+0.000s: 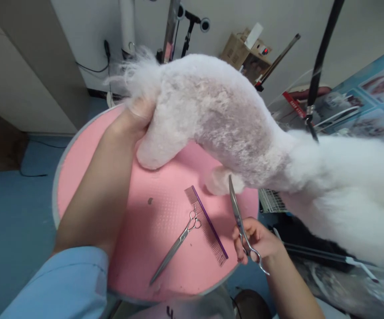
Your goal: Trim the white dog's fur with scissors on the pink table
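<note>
Scissors [241, 226] gripped in right hand [256, 241], near edge of table, right of centre; fingers curled through the handle loops, blades pointing up and away, tip just beside the dog's front paw [220, 180]. Blades look nearly together; exact gap unclear.

Light blue sleeve [62, 288] at near left, forearm running away across the pink table top [88, 155]. Left hand [137, 117] at far left of table, closed around the dog's rear end, just below the wispy tail [139, 73]; fingers mostly buried in coat, thumb side visible.

Dog [218, 115] white, standing across the far half of the round table, rump left, head end right. Body clipped short, pinkish skin showing through along the flank; hind leg [155, 148] short-coated, foot on the pink surface. Coat at right [351, 190] long, fluffy, untrimmed, spilling past the table edge. Black strap [318, 66] hangs down to the neck area.

Lying loose on the table between the hands: second pair of scissors [175, 246], blades shut, and purple-spined metal comb [207, 226], touching each other near the scissor handles.

Beyond: cardboard box [241, 51] against far wall, blue floor [12, 212] at left.
</note>
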### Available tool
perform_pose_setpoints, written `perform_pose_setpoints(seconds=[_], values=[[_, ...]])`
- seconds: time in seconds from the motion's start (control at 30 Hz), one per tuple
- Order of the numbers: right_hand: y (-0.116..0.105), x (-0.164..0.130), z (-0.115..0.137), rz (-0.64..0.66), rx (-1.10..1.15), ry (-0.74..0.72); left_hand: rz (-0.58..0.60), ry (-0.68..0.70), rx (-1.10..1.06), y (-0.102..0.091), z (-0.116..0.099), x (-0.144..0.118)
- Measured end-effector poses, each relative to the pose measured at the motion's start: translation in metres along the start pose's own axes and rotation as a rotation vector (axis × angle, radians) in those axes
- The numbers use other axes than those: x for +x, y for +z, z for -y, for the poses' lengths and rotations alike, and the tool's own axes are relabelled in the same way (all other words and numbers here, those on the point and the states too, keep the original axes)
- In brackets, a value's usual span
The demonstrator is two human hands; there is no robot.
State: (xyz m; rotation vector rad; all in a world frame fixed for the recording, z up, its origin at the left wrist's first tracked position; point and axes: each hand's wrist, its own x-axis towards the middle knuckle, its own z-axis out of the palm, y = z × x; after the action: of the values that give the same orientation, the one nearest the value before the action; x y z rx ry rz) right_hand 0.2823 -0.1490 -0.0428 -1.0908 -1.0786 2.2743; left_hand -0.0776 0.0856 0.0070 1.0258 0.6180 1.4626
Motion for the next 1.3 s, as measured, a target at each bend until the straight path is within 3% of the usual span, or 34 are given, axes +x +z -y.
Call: perform_pose_setpoints(seconds=[0.2,0.37,0.67,0.87,1.1,1.3], values=[[0.000,0.012,0.015,0.052,0.035,-0.078,-0.001,-0.021,-0.049,0.001,-0.001,0.000],[-0.002,0.010,0.003,-0.021,-0.004,-0.008,0.014,-0.052,-0.065,-0.001,-0.001,0.000],[0.002,0.021,0.016,0.033,0.049,-0.080,-0.013,-0.029,-0.016,-0.004,0.003,0.002],[-0.004,0.022,0.009,0.047,-0.018,-0.011,0.016,-0.052,-0.055,-0.004,0.003,0.001],[-0.002,0.027,0.012,0.057,0.066,-0.106,0.001,-0.053,-0.027,0.000,-0.001,0.000],[-0.002,0.028,0.011,0.029,-0.052,0.022,-0.001,-0.078,-0.045,-0.002,0.000,0.001]])
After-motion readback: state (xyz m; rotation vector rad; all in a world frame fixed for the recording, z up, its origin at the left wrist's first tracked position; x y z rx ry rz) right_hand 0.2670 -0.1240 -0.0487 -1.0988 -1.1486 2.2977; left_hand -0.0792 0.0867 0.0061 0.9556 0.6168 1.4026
